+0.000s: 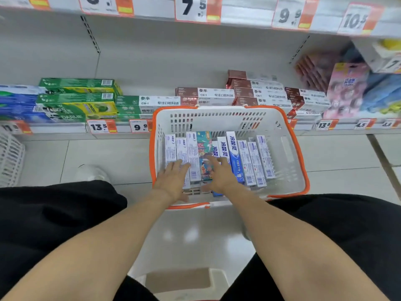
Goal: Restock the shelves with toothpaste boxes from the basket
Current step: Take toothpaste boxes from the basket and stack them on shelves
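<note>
Store shelves (152, 61) across the back, white, price tags along the edges. Bottom shelf partly stocked: green boxes (78, 98) stacked at left, brown-and-white boxes (256, 94) stacked at right, pink packets (347, 92) at far right, bare wall above the middle.

Basket (290, 153) on the tiled floor, just in front of the bottom shelf, white plastic with an orange rim. Inside, toothpaste boxes (249, 161) in a row, on edge, side by side, long sides running away from the viewer; mostly white and blue, one teal box (205, 153) near the middle. Right part of the basket with no boxes in it.

Black trouser legs at both lower corners, bare forearms reaching forward between them.

Left hand (173, 181) over the near ends of the leftmost boxes, fingers straight and spread, touching the tops, holding nothing. Right hand (221, 177) on the middle boxes beside the teal one, fingers extended and relaxed, gripping nothing.

Likely light, stiff cardboard with smooth faces, easily dented if squeezed hard. Best taken across the long narrow sides near the middle, several pressed together between both palms.
</note>
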The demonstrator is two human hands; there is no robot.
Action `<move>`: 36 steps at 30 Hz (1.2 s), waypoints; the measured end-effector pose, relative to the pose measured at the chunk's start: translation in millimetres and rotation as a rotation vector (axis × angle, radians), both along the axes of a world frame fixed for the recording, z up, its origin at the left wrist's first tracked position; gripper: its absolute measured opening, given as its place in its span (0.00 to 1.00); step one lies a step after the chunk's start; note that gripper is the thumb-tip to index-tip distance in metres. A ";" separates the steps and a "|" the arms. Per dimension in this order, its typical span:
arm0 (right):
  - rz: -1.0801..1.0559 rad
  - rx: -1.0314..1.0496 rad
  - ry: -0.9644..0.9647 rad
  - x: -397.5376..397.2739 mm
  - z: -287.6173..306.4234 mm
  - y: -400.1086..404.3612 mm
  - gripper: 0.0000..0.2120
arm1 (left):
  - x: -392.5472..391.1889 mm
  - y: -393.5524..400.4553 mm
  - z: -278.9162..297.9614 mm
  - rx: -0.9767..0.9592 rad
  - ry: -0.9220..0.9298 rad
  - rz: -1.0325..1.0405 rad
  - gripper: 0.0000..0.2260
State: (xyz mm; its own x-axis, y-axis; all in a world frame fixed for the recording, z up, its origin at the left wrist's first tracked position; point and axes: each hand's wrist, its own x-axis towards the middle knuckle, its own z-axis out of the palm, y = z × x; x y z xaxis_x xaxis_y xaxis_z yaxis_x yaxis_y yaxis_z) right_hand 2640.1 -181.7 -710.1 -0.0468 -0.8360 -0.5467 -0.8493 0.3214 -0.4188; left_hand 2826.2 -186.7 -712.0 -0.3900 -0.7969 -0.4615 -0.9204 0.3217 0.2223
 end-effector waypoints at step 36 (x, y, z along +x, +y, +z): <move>-0.800 0.216 -0.858 -66.4 9.2 -38.5 0.23 | -48.1 -55.1 -19.9 0.225 0.177 0.602 0.23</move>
